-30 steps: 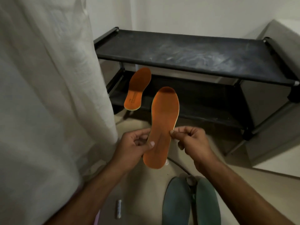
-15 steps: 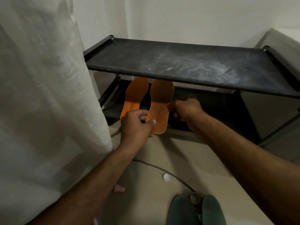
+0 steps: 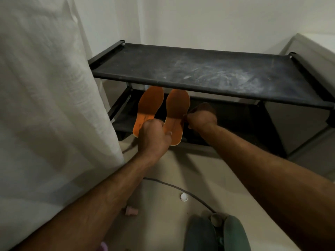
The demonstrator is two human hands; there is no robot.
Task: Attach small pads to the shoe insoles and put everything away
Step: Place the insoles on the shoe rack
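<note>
Two orange insoles lie side by side on the lower shelf (image 3: 125, 122) of a black shoe rack, toes under the top shelf. The left insole (image 3: 150, 104) rests on its own. The right insole (image 3: 176, 109) is held at both sides: my left hand (image 3: 154, 138) grips its heel end with the thumb on top, and my right hand (image 3: 201, 118) pinches its right edge. No small pads can be made out on the insoles.
The rack's dusty top shelf (image 3: 208, 69) overhangs the insoles. A white curtain (image 3: 45, 105) hangs at the left. On the floor lie a cable (image 3: 197, 196), a white cap (image 3: 184, 196), a pink piece (image 3: 131, 211) and two grey-green insoles (image 3: 215, 234).
Both hands carried the right insole forward from above the floor down onto the lower shelf, beside the other insole. The camera moved closer to the rack.
</note>
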